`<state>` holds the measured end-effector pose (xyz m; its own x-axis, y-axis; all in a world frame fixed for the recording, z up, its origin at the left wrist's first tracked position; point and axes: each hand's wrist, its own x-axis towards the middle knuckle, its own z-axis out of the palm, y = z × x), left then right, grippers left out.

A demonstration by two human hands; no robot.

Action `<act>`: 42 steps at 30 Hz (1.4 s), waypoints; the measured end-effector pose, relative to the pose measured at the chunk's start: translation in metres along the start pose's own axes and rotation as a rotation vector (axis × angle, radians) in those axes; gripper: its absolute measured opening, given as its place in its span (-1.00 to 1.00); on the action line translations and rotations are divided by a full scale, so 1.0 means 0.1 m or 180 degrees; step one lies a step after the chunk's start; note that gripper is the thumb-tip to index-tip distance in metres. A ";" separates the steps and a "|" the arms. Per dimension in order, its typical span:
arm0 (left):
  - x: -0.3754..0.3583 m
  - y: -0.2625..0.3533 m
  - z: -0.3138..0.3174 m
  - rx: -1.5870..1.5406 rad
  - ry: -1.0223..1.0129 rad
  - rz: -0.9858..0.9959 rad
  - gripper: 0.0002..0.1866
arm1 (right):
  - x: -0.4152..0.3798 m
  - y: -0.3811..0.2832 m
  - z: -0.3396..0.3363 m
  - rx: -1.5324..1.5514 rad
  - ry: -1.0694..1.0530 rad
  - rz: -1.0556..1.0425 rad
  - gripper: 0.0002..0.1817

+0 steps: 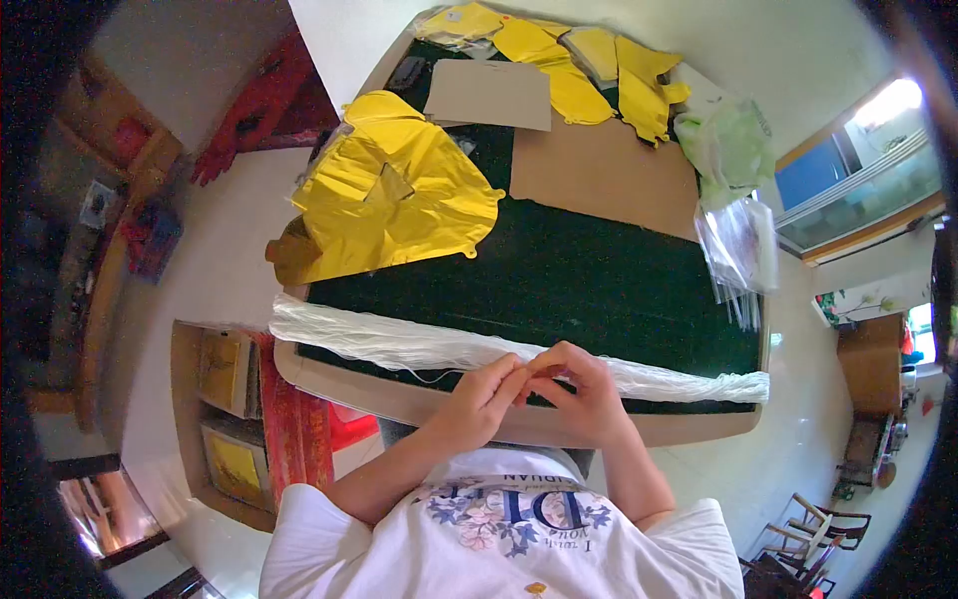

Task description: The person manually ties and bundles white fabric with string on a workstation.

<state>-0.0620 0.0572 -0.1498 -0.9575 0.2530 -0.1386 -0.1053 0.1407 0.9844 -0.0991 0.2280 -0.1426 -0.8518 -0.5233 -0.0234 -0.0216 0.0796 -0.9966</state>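
A long bundle of white thread (399,336) stretches across the front of the table, from the left edge to the right corner. Over its middle, near the table's front edge, my left hand (484,399) and my right hand (579,387) meet with fingertips pinched together. Whatever lies between the fingers is too small or hidden to make out. One loose strand hangs from the bundle just left of my left hand.
Yellow foil sheets (389,215) lie at the left and more yellow pieces (559,70) along the back. Brown cardboard (609,180) lies on the dark green table top (559,260). Clear plastic bags (738,250) hang at the right edge. A cardboard box (185,399) stands at lower left.
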 end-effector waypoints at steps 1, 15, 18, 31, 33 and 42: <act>0.00 0.00 0.02 0.0025 0.0049 0.0053 -0.74 | 0.00 -0.01 -0.01 -0.0111 -0.0035 0.0005 -0.83; 0.14 -0.18 -0.17 -0.1511 0.0646 -0.0410 -0.76 | -0.02 -0.18 -0.15 -0.1579 -0.0906 -0.0770 -0.91; 0.13 -0.14 -0.21 -0.2463 -0.0820 -0.1614 -0.69 | 0.00 -0.26 -0.09 -0.1704 -0.0891 -0.1106 -0.89; -0.09 -0.15 -0.07 0.1964 0.0392 0.1492 -0.72 | -0.05 -0.06 -0.12 -0.1352 0.0119 0.0236 -0.90; -0.09 -0.10 -0.08 0.2147 0.0154 0.1415 -0.71 | -0.05 -0.07 -0.13 -0.1345 -0.0046 0.0329 -0.90; 0.02 -0.22 -0.03 0.1288 0.0735 0.1364 -0.90 | -0.03 -0.11 -0.15 -0.1435 -0.0190 0.0175 -0.92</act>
<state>-0.0621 0.0512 -0.1717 -0.9301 0.1604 0.3304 0.3671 0.4351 0.8222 -0.1038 0.2418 -0.1301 -0.8267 -0.5548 -0.0931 -0.2140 0.4632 -0.8600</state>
